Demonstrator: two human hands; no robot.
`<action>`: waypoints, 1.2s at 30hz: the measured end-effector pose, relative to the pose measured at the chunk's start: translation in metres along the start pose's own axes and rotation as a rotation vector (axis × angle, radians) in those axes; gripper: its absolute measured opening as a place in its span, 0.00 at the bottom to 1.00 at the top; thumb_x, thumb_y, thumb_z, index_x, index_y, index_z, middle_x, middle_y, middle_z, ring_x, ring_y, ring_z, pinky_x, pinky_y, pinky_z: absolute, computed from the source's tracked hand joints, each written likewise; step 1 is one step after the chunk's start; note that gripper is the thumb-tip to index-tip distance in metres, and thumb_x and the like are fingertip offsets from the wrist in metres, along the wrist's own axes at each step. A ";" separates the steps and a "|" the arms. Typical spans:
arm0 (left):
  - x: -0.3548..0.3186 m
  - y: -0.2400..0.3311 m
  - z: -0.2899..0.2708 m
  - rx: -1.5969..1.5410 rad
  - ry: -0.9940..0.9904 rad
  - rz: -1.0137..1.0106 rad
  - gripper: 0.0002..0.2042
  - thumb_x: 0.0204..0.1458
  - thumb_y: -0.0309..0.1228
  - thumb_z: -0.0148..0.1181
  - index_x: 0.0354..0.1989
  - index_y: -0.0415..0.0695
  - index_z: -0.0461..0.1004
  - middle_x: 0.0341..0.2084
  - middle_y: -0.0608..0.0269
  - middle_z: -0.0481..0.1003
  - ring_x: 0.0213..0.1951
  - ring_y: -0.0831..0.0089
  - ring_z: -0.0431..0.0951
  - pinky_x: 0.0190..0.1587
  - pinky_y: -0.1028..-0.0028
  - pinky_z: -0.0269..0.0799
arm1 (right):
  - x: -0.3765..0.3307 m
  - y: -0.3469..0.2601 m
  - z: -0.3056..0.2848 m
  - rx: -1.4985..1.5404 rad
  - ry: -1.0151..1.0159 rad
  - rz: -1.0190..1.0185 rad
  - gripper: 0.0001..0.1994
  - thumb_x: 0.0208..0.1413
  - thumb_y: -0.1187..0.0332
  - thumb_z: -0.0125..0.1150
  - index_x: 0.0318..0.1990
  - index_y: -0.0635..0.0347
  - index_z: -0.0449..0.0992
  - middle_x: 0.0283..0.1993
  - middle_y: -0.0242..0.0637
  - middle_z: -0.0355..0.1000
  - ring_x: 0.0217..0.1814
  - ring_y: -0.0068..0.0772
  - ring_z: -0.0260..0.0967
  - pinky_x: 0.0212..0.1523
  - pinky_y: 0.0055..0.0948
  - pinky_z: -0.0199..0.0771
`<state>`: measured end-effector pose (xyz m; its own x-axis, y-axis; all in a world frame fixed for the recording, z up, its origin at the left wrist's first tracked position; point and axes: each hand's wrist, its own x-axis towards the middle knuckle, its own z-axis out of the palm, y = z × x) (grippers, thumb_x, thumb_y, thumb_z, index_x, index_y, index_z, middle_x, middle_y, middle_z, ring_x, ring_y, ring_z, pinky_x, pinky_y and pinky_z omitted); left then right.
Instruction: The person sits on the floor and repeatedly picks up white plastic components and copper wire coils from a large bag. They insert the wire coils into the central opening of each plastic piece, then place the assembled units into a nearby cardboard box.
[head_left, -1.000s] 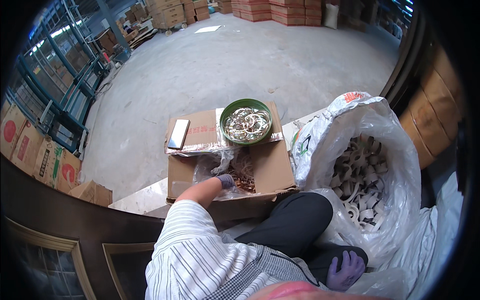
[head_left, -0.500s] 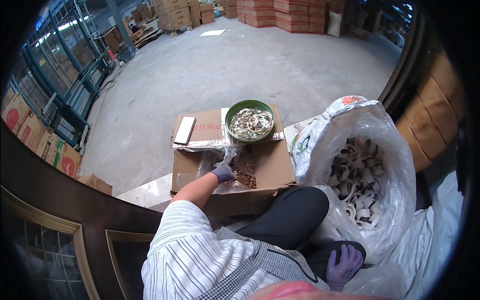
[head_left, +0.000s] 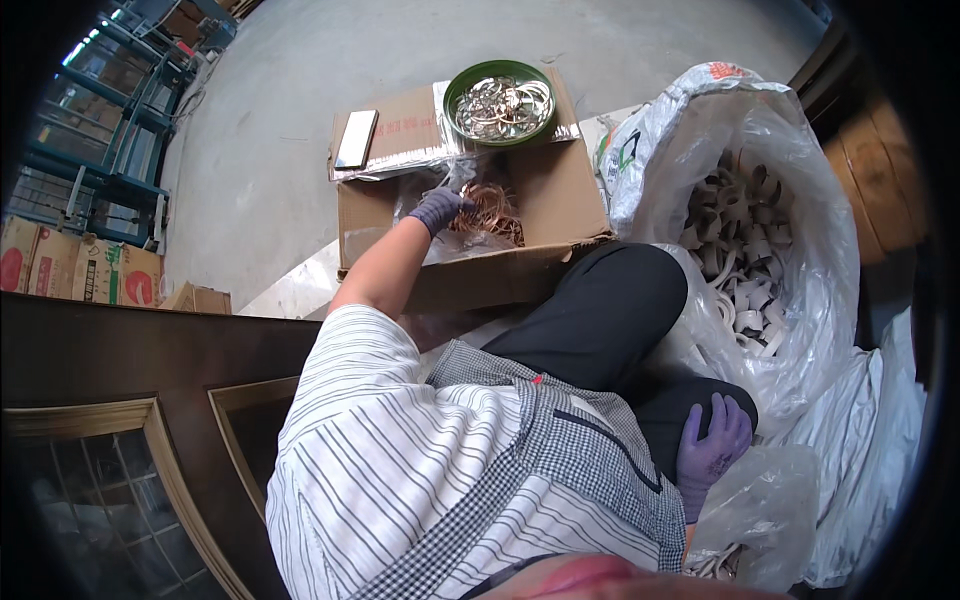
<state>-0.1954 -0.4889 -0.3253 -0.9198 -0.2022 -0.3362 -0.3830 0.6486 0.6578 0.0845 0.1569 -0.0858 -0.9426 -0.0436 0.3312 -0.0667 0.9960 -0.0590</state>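
Note:
My left hand (head_left: 437, 208), in a dark purple-grey glove, reaches into an open cardboard box (head_left: 562, 200). Its curled fingers close on the clear plastic bag (head_left: 456, 177) that lines the box. Beside the fingertips, a heap of thin copper-coloured rings or strips (head_left: 489, 212) lies in the bag; their exact kind is hard to make out. My right hand (head_left: 716, 440), in a purple glove, rests on my dark-trousered knee with fingers spread and nothing held. On the box's far flap sits a green round tray (head_left: 452, 121) full of shiny metal rings (head_left: 505, 107).
A white flat rectangular block (head_left: 357, 139) lies on the flap's left part. To the right stands a large white sack (head_left: 640, 180) with curved pale strips (head_left: 745, 260) inside. Dark panelled doors (head_left: 190, 360) are at the left, cartons (head_left: 85, 262) beyond them.
The view has tilted downward, so the box appears higher. My left hand has shifted slightly left within the box, and more of the copper-coloured heap shows. My right hand stays on the knee.

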 end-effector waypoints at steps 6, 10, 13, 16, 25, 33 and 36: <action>-0.045 0.078 0.019 -0.461 -0.220 0.181 0.11 0.54 0.31 0.70 0.43 0.40 0.82 0.32 0.57 0.82 0.37 0.69 0.82 0.42 0.69 0.78 | -0.005 0.005 -0.013 -0.111 -0.018 0.038 0.19 0.58 0.60 0.67 0.53 0.58 0.79 0.58 0.40 0.73 0.61 0.50 0.66 0.64 0.51 0.64; -0.088 0.117 0.000 -0.003 -0.016 0.818 0.09 0.57 0.23 0.65 0.46 0.42 0.82 0.37 0.55 0.83 0.41 0.65 0.84 0.47 0.68 0.81 | -0.005 0.009 -0.009 0.005 0.053 0.038 0.21 0.58 0.63 0.67 0.57 0.61 0.77 0.62 0.45 0.71 0.65 0.52 0.65 0.66 0.50 0.63; -0.140 0.192 -0.011 0.067 0.173 1.084 0.10 0.56 0.20 0.63 0.46 0.42 0.81 0.39 0.55 0.83 0.43 0.64 0.85 0.49 0.69 0.82 | 0.016 -0.015 -0.023 0.253 0.144 0.062 0.28 0.56 0.65 0.70 0.63 0.64 0.72 0.67 0.52 0.67 0.69 0.55 0.62 0.70 0.49 0.60; -0.186 0.247 -0.016 -0.456 -0.275 0.678 0.15 0.58 0.29 0.64 0.52 0.37 0.79 0.45 0.58 0.83 0.47 0.70 0.83 0.55 0.69 0.78 | 0.064 -0.055 -0.032 0.705 0.079 0.050 0.46 0.49 0.62 0.77 0.73 0.66 0.57 0.74 0.54 0.57 0.74 0.54 0.58 0.74 0.47 0.57; -0.299 0.353 0.026 -0.873 -0.855 0.377 0.28 0.55 0.44 0.68 0.58 0.36 0.75 0.46 0.59 0.82 0.49 0.73 0.80 0.57 0.70 0.74 | 0.118 -0.114 -0.027 1.857 -0.475 0.291 0.53 0.56 0.76 0.72 0.80 0.61 0.36 0.73 0.45 0.61 0.72 0.35 0.63 0.73 0.35 0.63; -0.322 0.358 0.063 -0.496 -0.804 0.595 0.34 0.50 0.48 0.73 0.62 0.42 0.72 0.42 0.62 0.81 0.43 0.72 0.79 0.53 0.69 0.74 | 0.080 -0.107 0.008 1.690 -0.156 0.380 0.41 0.54 0.80 0.70 0.74 0.61 0.56 0.68 0.40 0.68 0.68 0.32 0.68 0.70 0.31 0.68; -0.326 0.358 0.067 -0.609 -0.893 0.523 0.34 0.48 0.42 0.77 0.63 0.41 0.71 0.46 0.62 0.80 0.47 0.73 0.78 0.56 0.70 0.73 | 0.072 -0.105 0.008 1.576 -0.027 0.362 0.37 0.54 0.79 0.70 0.71 0.63 0.60 0.66 0.41 0.70 0.66 0.32 0.70 0.68 0.31 0.70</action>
<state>-0.0270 -0.1413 -0.0257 -0.6845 0.7184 -0.1235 -0.1790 -0.0015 0.9838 0.0206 0.0483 -0.0636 -0.9868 0.1456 0.0707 -0.0873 -0.1106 -0.9900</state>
